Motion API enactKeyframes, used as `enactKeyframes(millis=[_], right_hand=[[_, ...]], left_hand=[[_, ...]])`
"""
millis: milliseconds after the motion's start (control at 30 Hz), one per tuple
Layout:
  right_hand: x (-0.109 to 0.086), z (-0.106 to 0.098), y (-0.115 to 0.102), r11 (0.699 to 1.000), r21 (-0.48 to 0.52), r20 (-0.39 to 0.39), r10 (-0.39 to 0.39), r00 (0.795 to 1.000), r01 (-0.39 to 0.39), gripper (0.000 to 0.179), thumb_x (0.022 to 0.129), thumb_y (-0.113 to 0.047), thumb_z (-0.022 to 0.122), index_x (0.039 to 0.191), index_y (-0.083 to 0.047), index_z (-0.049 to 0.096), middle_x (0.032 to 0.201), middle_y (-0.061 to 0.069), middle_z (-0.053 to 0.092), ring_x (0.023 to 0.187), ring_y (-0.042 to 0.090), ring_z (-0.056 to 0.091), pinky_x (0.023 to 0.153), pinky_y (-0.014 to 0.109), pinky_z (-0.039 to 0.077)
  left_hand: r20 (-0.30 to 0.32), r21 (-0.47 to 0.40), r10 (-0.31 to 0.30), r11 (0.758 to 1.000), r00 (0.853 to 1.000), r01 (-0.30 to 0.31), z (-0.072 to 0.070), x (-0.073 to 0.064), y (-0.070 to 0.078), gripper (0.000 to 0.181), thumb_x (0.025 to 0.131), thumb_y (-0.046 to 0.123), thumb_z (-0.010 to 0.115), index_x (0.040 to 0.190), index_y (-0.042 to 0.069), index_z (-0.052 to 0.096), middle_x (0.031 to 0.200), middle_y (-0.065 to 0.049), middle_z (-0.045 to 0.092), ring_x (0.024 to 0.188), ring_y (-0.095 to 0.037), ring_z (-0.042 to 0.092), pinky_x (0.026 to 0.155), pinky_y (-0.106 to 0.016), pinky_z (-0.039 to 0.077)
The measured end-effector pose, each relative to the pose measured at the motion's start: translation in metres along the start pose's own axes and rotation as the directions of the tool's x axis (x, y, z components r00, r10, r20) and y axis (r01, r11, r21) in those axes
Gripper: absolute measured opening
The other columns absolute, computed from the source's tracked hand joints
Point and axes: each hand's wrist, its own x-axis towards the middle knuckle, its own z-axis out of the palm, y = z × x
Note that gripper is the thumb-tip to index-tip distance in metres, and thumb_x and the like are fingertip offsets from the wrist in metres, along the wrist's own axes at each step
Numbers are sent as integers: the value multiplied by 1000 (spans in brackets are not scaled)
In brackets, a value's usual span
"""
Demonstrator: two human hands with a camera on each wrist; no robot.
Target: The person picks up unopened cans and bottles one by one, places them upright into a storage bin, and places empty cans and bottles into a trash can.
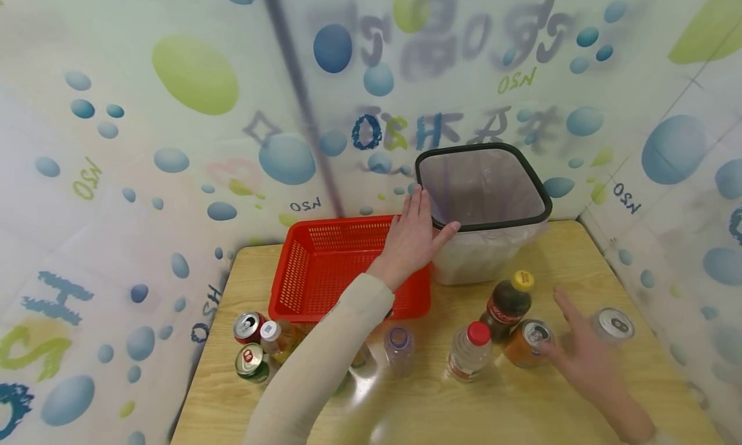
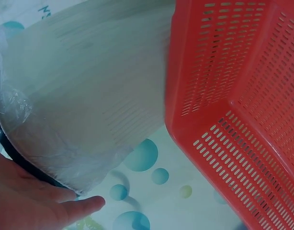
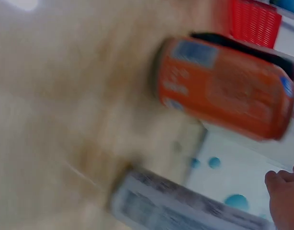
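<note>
My left hand (image 1: 408, 242) reaches across the red basket (image 1: 290, 255) to the near left corner of a bin's black rim (image 1: 487, 226). Its fingers are straight and the thumb is spread out; in the left wrist view the hand (image 2: 34, 199) overlaps the rim. Blurred, my right hand (image 1: 594, 364) hovers between an orange can (image 1: 520, 351) and a silver-white can (image 1: 613, 326), fingers extended and holding nothing. In the right wrist view the orange can (image 3: 223, 86) and the pale can (image 3: 180, 206) stand apart, with my fingertips at the lower right edge.
Left of the orange can stand a dark cola bottle (image 1: 507, 310) with a yellow cap, a red-capped clear bottle (image 1: 468, 355) and a purple-rimmed bottle (image 1: 400, 348). Several cans and a white-capped bottle (image 1: 278, 342) cluster at front left, partly behind my left sleeve. A printed curtain encloses the wooden table (image 1: 440, 419).
</note>
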Motion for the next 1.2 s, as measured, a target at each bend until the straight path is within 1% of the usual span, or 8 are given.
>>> enactKeyframes(millis=[133, 233, 433, 600, 733, 900, 1000, 1200], right_hand=[[-2, 16, 11, 994, 47, 37, 100, 994, -102, 104, 89, -20, 82, 168, -18, 14, 167, 28, 18, 130, 71, 35, 104, 79, 29], [-2, 26, 19, 991, 11, 22, 136, 990, -137, 111, 82, -21, 87, 167, -12, 17, 162, 34, 26, 129, 68, 39, 97, 80, 34], [-5, 42, 29, 976, -26, 41, 215, 976, -214, 117, 78, -32, 93, 163, 0, 20, 153, 40, 37, 134, 60, 41, 100, 74, 36], [-8, 47, 30, 971, -45, 30, 237, 971, -236, 102, 82, -35, 90, 155, 5, 31, 141, 35, 52, 121, 50, 56, 94, 64, 46], [-8, 46, 31, 976, -86, -7, 200, 980, -200, 85, 81, -32, 91, 143, 4, 45, 122, 26, 63, 106, 35, 64, 85, 35, 51], [-10, 37, 30, 991, -59, -55, 117, 992, -120, 72, 77, -18, 93, 133, 5, 53, 117, 22, 65, 105, -1, 55, 84, 7, 40], [-12, 26, 23, 995, -55, -89, 79, 993, -84, 69, 74, -11, 94, 129, 4, 56, 113, 19, 65, 102, -16, 47, 82, 4, 38], [-13, -5, -4, 987, -131, -114, 78, 990, -93, 64, 74, -14, 95, 125, 0, 59, 111, 12, 64, 96, -18, 46, 75, 5, 39]], left_hand=[[-5, -6, -1, 1000, 1000, 1, 0, -1, -1, 96, 102, 66, 45, 166, 5, 8, 174, -9, 0, 159, -31, 10, 123, -55, 24], [-5, -1, -1, 1000, 1000, 1, 0, -2, -2, 97, 102, 67, 45, 166, 5, 7, 174, -10, 0, 159, -33, 11, 122, -55, 25], [10, 8, 0, 1000, 1000, 0, -1, -1, 0, 98, 102, 68, 44, 166, 5, 6, 174, -10, -1, 159, -34, 11, 123, -54, 24], [2, 9, 1, 1000, 1000, -1, 0, 0, 1, 97, 102, 67, 44, 166, 5, 7, 174, -10, 1, 158, -35, 13, 123, -54, 24], [4, 6, -4, 1000, 1000, 4, 0, -1, 1, 97, 102, 67, 44, 166, 6, 6, 174, -9, -2, 159, -34, 11, 123, -55, 24], [1, 16, 7, 1000, 1000, -7, 0, -1, 0, 96, 102, 67, 42, 166, 6, 6, 174, -8, -4, 159, -33, 10, 123, -55, 23], [0, 16, 11, 1000, 1000, -11, -1, -1, 0, 96, 102, 67, 42, 166, 6, 6, 174, -8, -4, 159, -33, 10, 123, -55, 24], [1, 24, 11, 1000, 1000, -11, 1, -1, -2, 95, 103, 67, 41, 166, 6, 6, 174, -8, -4, 159, -33, 10, 123, -55, 23]])
